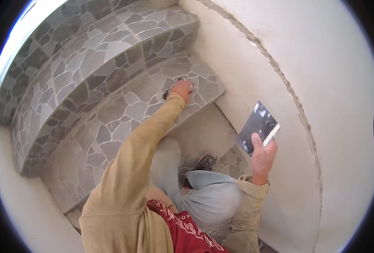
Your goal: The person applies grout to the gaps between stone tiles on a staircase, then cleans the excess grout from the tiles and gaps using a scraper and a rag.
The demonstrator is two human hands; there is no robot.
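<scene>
My right hand point(263, 159) is closed on a dark, flat rectangular plate point(254, 122) with a whitish strip along one edge. The thumb lies on its face, and pale smears mark the surface. The plate is held up in front of the cream wall. Farther away, my left hand point(182, 89) reaches down to the stone-patterned step point(130, 103), with its fingers curled over a small dark object point(166, 94). Most of that object is hidden under the hand, so its kind cannot be made out.
A higher curved step point(111, 40) with the same stone pattern rises at the upper left. The cream wall point(275, 202) on the right carries a long rough groove point(286, 82). My bent knee point(212, 196) and dark shoe point(206, 162) are below the lower step's edge.
</scene>
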